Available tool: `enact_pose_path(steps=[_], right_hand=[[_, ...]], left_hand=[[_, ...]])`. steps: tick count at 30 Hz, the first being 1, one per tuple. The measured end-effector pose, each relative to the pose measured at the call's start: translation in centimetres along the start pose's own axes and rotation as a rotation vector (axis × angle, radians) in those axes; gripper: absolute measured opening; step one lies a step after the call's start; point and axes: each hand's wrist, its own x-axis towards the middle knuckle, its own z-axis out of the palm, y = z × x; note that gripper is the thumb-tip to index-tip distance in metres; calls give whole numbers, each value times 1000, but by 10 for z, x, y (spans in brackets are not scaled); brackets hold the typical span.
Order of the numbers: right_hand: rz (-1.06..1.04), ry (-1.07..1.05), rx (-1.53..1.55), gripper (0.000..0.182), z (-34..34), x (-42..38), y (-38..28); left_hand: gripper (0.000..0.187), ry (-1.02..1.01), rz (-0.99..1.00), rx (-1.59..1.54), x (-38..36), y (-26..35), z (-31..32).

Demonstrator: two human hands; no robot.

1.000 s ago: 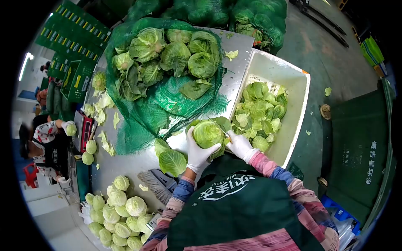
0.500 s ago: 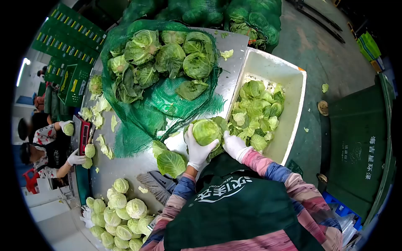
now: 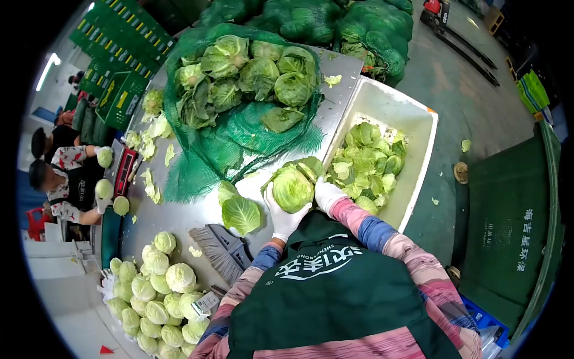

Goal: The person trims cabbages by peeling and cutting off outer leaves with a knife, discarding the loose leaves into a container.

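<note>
A green cabbage (image 3: 290, 190) is held just in front of my apron, above the metal table. My white-gloved left hand (image 3: 285, 216) is wrapped round its near left side. At the right side, my gloved right hand (image 3: 327, 195) is closed on a loose outer leaf (image 3: 311, 166) that stands away from the head; its fingertips are partly hidden. Left of the cabbage, a detached cabbage leaf (image 3: 241, 214) lies on the table. Right of my right hand stands a white foam box (image 3: 412, 161) holding many stripped leaves (image 3: 365, 157).
An opened green net bag (image 3: 239, 140) with several untrimmed cabbages lies ahead. A brush (image 3: 224, 251) and a pile of trimmed cabbages (image 3: 158, 293) are at left. Across the table, a co-worker (image 3: 75, 185) handles cabbages beside a red scale (image 3: 124, 170). A green bin (image 3: 508, 221) stands right.
The view has shifted slightly. The outer leaf now stands further from the cabbage head, with my right hand still at it. The co-worker's hand has lifted a cabbage.
</note>
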Motion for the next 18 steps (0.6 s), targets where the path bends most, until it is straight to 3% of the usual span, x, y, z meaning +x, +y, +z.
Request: enact_pose_path(steps=[2,4,5,6,8,9,10,12,14,16,18], right_hand=[[43,-29,155,49,16,13,8],[-135,-128,336,56,-6,-25,1],[-174,-109,451,70,2,-18,8],[-240,-91,327,71,-4,-29,1],[-656,309,72,67,24,-18,11],[-526,119,48,67,-1,-47,-9],[-528,115,43,67,-1,-40,-3],[-421,371,167,70,1,-19,20],[-169,457,239,65,-25,0,50],[-137,563,155,60,-40,-13,51],[-343,439,71,59,-46,-27,33]], left_hand=[[113,-30,-27,-52,-12,-9,-12],[108,-65,-222,-354,-19,-12,-26],[100,-40,-425,-521,-27,-18,-31],[93,14,-712,-626,-25,-13,-39],[85,131,-781,-638,-9,1,-39],[85,135,-783,-636,-4,-2,-38],[80,131,-780,-686,0,-8,-36],[77,124,-775,-736,10,-22,-26],[70,109,-571,-725,15,-37,-11],[68,49,-578,-709,26,-34,-4],[66,-70,-474,-617,33,-24,-7]])
